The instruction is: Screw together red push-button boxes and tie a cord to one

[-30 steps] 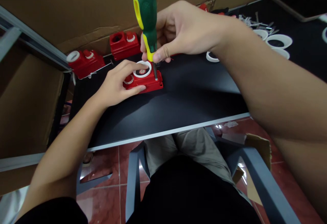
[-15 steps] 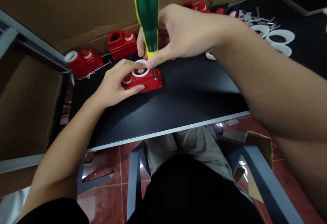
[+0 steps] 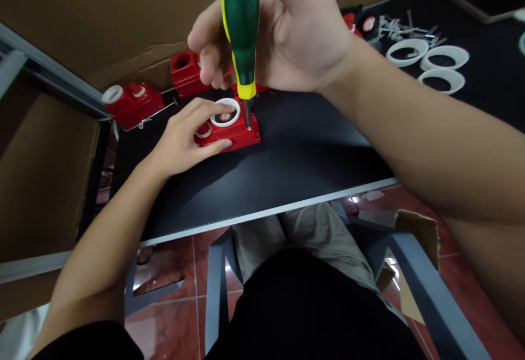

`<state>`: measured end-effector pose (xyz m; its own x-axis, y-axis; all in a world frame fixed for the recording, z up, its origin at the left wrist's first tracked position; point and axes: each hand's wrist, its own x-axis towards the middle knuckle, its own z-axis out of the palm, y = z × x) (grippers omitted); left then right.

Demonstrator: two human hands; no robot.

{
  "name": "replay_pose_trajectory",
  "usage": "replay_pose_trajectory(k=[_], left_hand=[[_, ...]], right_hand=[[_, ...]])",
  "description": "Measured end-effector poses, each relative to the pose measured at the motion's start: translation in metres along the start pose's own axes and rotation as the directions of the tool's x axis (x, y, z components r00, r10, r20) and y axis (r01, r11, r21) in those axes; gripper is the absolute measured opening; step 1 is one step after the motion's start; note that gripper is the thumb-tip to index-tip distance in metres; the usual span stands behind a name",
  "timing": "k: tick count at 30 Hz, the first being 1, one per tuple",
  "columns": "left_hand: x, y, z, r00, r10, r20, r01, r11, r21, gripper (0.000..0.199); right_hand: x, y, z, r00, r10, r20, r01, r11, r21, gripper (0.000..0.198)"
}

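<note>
My left hand (image 3: 176,135) grips a red plastic housing (image 3: 241,137) on the black table, thumb on the near side and fingers over its top. A white ring (image 3: 225,112) with a dark centre and a red-and-white emblem sits on the housing, under my fingertips. A green and yellow screwdriver (image 3: 241,32) stands nearly upright, its tip on a screw at the housing's right end. My right hand (image 3: 287,40) is open behind the screwdriver's handle, palm toward me, fingers loosely bent and thumb raised. Whether any finger touches the handle is hard to tell.
Similar red housings (image 3: 133,103) (image 3: 184,73) stand along the cardboard wall (image 3: 123,15) at the back. To the right lie several white rings (image 3: 445,57) beside a pile of small white and metal parts (image 3: 404,29). A metal frame (image 3: 53,62) rises on the left.
My right hand has let go of the screwdriver's lower handle, opening its fingers and rising with the palm turned toward me. The screwdriver remains on the screw, slightly more upright. My left hand stays put.
</note>
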<state>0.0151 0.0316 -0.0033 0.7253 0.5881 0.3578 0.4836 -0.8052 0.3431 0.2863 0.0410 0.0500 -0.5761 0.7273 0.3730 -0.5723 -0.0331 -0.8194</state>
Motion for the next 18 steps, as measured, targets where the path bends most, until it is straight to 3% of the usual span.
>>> replay_pose_trajectory(k=[5,11,14,18], left_hand=[[0.0,0.002,0.0,1.0,0.026,0.003,-0.026,0.999,0.032,0.06],[0.001,0.0,0.001,0.997,0.081,0.001,-0.081,0.996,0.03,0.065],[0.001,-0.001,0.002,0.997,0.076,0.003,-0.076,0.997,0.0,0.065],[0.001,0.001,0.001,0.998,0.061,0.015,-0.061,0.998,-0.023,0.063]], right_hand=[[-0.003,-0.002,0.005,0.999,0.014,0.036,-0.017,0.996,0.089,0.118],[-0.003,0.003,0.008,0.963,-0.034,0.266,-0.004,0.99,0.142,0.08],[-0.005,0.008,0.014,0.981,-0.093,0.169,0.057,0.976,0.209,0.065],[-0.004,0.009,0.01,0.983,-0.087,0.162,0.063,0.988,0.144,0.042]])
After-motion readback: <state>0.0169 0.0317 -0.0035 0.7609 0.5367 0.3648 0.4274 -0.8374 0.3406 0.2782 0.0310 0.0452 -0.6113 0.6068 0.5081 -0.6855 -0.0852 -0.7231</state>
